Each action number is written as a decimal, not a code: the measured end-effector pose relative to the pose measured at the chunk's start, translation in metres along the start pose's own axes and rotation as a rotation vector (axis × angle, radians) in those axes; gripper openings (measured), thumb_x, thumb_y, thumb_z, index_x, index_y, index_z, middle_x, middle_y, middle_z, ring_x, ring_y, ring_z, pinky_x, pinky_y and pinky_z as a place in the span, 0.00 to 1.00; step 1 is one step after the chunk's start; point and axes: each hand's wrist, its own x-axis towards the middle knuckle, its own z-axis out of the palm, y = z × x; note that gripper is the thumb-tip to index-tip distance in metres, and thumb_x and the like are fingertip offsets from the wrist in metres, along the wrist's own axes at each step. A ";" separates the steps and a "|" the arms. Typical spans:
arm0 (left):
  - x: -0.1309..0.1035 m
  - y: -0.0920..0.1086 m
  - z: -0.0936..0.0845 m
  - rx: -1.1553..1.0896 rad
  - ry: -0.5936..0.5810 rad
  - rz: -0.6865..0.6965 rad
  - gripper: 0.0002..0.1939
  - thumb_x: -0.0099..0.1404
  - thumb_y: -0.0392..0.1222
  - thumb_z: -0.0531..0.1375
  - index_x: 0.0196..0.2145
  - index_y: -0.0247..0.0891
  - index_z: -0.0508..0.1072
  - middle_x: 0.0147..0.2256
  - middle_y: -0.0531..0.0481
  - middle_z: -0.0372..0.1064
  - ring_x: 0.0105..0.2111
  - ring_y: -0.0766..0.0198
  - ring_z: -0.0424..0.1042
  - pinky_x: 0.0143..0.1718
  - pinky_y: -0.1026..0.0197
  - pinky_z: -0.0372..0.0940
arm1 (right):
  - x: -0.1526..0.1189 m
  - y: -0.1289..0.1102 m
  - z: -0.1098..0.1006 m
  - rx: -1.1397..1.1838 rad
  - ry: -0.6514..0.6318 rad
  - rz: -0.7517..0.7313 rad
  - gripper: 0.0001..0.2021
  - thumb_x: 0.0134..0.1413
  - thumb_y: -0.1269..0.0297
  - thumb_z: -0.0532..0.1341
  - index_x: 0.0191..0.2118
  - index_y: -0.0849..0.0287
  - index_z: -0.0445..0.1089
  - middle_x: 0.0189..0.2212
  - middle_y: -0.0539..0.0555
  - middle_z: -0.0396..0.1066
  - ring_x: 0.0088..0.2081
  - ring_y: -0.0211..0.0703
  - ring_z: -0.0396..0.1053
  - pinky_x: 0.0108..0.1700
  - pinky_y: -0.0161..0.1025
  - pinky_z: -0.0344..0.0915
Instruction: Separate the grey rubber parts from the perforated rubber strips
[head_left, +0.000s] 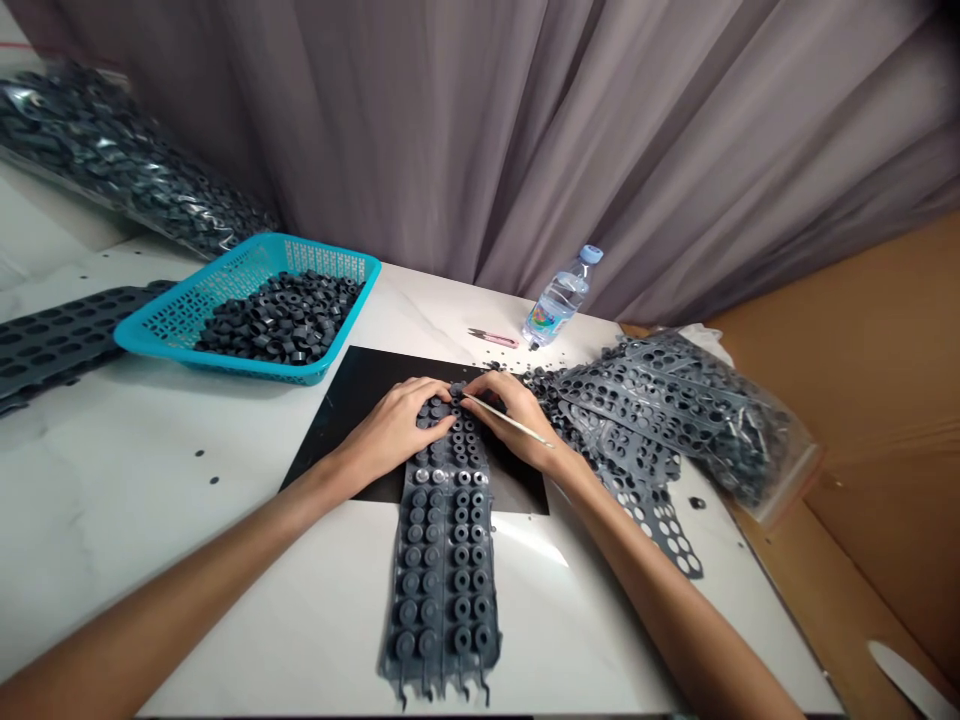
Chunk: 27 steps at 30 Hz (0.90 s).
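A long dark rubber sheet (444, 550) with rows of round moulded rings lies lengthwise toward me, its far part on a black mat (337, 420). My left hand (397, 425) rests at the sheet's far left side, its fingers and thumb bent around the rings there. At the far right side, my right hand (517, 415) has its fingertips pinched close to the rings and holds a thin pale stick (510, 420), which slants down to the right across the hand. The fingertips of both hands nearly meet, and the small part between them is partly hidden.
A blue basket (161, 345) of small black rings stands at the back left, beside a large plastic bag (120, 160) of dark parts. Pink-handled snips (495, 338) and a water bottle (559, 300) are behind the mat. Punched sheets (630, 400) and another bag (772, 455) lie right.
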 end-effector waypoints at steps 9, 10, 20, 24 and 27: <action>0.001 0.002 -0.001 0.011 -0.002 -0.002 0.10 0.70 0.40 0.65 0.49 0.42 0.75 0.54 0.48 0.77 0.55 0.53 0.75 0.62 0.47 0.66 | -0.003 -0.007 -0.005 -0.057 -0.057 -0.055 0.11 0.72 0.52 0.62 0.48 0.52 0.74 0.44 0.54 0.77 0.46 0.49 0.71 0.51 0.44 0.67; 0.001 0.002 -0.001 0.012 -0.001 -0.003 0.10 0.70 0.40 0.65 0.49 0.42 0.75 0.54 0.48 0.77 0.55 0.53 0.75 0.62 0.47 0.66 | -0.003 -0.007 -0.005 -0.063 -0.064 -0.062 0.11 0.72 0.52 0.62 0.48 0.52 0.74 0.44 0.54 0.77 0.46 0.49 0.71 0.51 0.44 0.67; 0.001 0.002 -0.001 0.012 -0.002 -0.006 0.10 0.69 0.39 0.65 0.48 0.42 0.75 0.53 0.48 0.78 0.54 0.52 0.76 0.61 0.47 0.66 | -0.005 -0.010 -0.001 -0.068 -0.032 -0.058 0.13 0.73 0.51 0.61 0.52 0.52 0.71 0.45 0.55 0.74 0.48 0.50 0.71 0.53 0.46 0.67; 0.001 0.003 -0.001 0.011 -0.008 -0.007 0.10 0.69 0.39 0.65 0.48 0.42 0.75 0.53 0.48 0.78 0.55 0.52 0.75 0.61 0.47 0.66 | -0.004 -0.009 -0.004 -0.047 -0.041 -0.031 0.12 0.71 0.50 0.62 0.48 0.52 0.72 0.43 0.54 0.75 0.47 0.49 0.71 0.52 0.45 0.67; 0.001 0.003 -0.001 0.010 -0.007 -0.009 0.10 0.69 0.39 0.65 0.48 0.42 0.76 0.53 0.48 0.77 0.55 0.53 0.75 0.61 0.48 0.66 | -0.003 -0.008 -0.004 -0.052 -0.052 -0.044 0.13 0.71 0.49 0.62 0.47 0.52 0.72 0.43 0.54 0.75 0.46 0.50 0.70 0.50 0.45 0.67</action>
